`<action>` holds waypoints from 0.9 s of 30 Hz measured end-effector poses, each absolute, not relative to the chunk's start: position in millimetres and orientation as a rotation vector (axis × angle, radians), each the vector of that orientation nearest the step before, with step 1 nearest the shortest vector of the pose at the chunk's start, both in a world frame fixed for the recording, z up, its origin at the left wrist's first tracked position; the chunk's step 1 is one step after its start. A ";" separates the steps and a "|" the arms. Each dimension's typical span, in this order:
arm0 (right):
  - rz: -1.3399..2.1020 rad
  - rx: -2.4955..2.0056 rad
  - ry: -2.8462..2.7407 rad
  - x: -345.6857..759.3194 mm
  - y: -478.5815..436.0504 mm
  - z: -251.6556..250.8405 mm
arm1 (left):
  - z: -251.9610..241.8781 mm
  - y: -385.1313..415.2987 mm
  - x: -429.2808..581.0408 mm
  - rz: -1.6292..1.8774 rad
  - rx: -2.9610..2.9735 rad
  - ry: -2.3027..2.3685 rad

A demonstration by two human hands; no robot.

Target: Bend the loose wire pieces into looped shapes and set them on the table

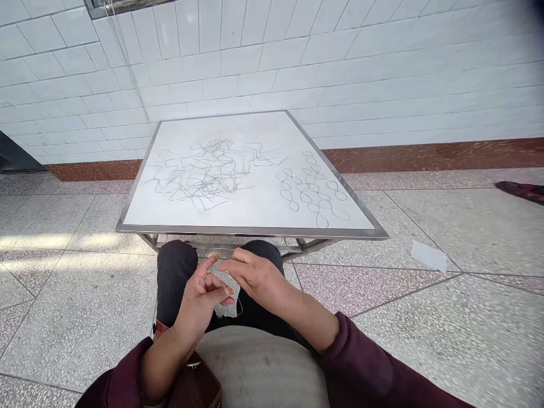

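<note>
Above my lap, my left hand (206, 292) pinches a thin wire (240, 307) between thumb and fingers, its index finger raised. A curved end of this wire hangs below the thumb. My right hand (257, 277) is close beside it, fingers bent and pressed together near the left fingertips; whether the wire runs into them is hidden. On the white table (255, 218) in front of me lies a tangled spread of bent thin wires (208, 184). To the right of that, several wires twisted into figure-eight loops (312, 192) are laid out.
The table has a metal rim (250, 230), and its near edge stands just beyond my knees. A white tiled wall (255, 73) rises behind it. On the floor at right lies a pale strip (428, 256); a dark red shoe (522, 191) shows at the far right.
</note>
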State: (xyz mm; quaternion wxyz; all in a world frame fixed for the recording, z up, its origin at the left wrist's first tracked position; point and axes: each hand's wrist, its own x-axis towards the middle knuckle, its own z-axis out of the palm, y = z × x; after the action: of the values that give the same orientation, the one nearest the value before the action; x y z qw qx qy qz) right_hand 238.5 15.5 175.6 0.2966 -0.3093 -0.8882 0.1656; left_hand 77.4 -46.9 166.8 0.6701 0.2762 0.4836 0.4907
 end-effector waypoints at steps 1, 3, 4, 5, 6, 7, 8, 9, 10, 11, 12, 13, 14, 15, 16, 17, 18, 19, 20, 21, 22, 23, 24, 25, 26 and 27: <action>0.410 -0.812 -2.384 238.7 15.9 175.5 | 165.9 -47.0 77.1 1.097 0.625 1.080; 0.351 -0.784 -2.421 238.9 16.6 174.7 | 165.0 -46.9 76.8 1.078 0.633 1.061; 0.348 -0.780 -2.426 238.9 16.8 173.9 | 165.1 -46.7 76.7 1.069 0.638 1.054; 0.373 -0.790 -2.413 238.8 17.0 173.1 | 165.4 -46.5 76.6 1.064 0.642 1.052; 0.428 -0.808 -2.381 238.7 17.2 172.2 | 165.8 -46.3 76.6 1.065 0.644 1.056; 0.505 -0.838 -2.327 238.5 17.3 171.4 | 166.2 -46.1 76.5 1.073 0.644 1.066; 0.596 -0.871 -2.260 238.3 17.4 170.9 | 166.7 -45.9 76.3 1.085 0.645 1.080; 0.698 -0.905 -2.189 238.2 17.3 170.7 | 167.1 -45.8 76.1 1.101 0.647 1.094; 0.813 -0.939 -2.118 238.1 17.2 170.8 | 167.5 -45.7 76.0 1.121 0.651 1.105; 0.946 -0.974 -2.044 238.2 16.9 171.3 | 167.8 -45.6 75.8 1.139 0.659 1.114; 1.098 -1.007 -1.967 238.2 16.5 172.0 | 168.3 -45.6 75.7 1.152 0.670 1.119; 1.254 -1.032 -1.887 238.3 16.1 172.9 | 168.8 -45.5 75.7 1.167 0.679 1.124; 1.403 -1.044 -1.805 238.3 15.7 173.8 | 169.5 -45.5 75.8 1.182 0.685 1.130; 1.530 -1.047 -1.724 238.2 15.3 174.6 | 170.3 -45.4 75.9 1.198 0.688 1.140; 1.628 -1.042 -1.653 238.0 14.9 175.2 | 171.1 -45.3 76.2 1.213 0.689 1.152; 1.696 -1.033 -1.596 237.6 14.6 175.4 | 172.1 -45.2 76.5 1.228 0.689 1.163; 1.738 -1.025 -1.552 236.9 14.4 175.3 | 173.0 -45.2 76.7 1.242 0.687 1.172; 1.762 -1.020 -1.515 236.2 14.3 174.7 | 173.7 -45.2 76.9 1.250 0.686 1.178; 1.769 -1.016 -1.488 235.3 14.2 173.8 | 174.3 -45.3 77.0 1.248 0.685 1.181; 1.761 -1.017 -1.470 234.4 14.1 172.7 | 174.6 -45.4 77.0 1.242 0.685 1.182; 1.742 -1.022 -1.462 233.6 14.0 171.5 | 174.6 -45.6 76.9 1.227 0.688 1.181; 1.720 -1.028 -1.459 232.9 13.8 170.5 | 174.3 -45.8 76.6 1.210 0.693 1.183; 1.700 -1.034 -1.460 232.3 13.6 169.8 | 173.6 -45.9 76.2 1.193 0.699 1.185; 1.683 -1.040 -1.463 231.9 13.3 169.5 | 172.6 -46.0 75.8 1.178 0.705 1.186; 1.671 -1.045 -1.464 231.6 12.8 169.5 | 171.4 -46.0 75.4 1.167 0.710 1.186; 1.666 -1.049 -1.463 231.4 12.2 169.8 | 170.2 -45.9 75.0 1.161 0.714 1.185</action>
State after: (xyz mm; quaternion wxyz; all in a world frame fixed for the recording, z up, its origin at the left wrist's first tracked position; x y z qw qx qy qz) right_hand 231.4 12.2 169.8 0.3378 -0.4025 -0.5613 0.6394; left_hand 75.0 -45.9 170.2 0.6195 0.3102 0.5150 0.5046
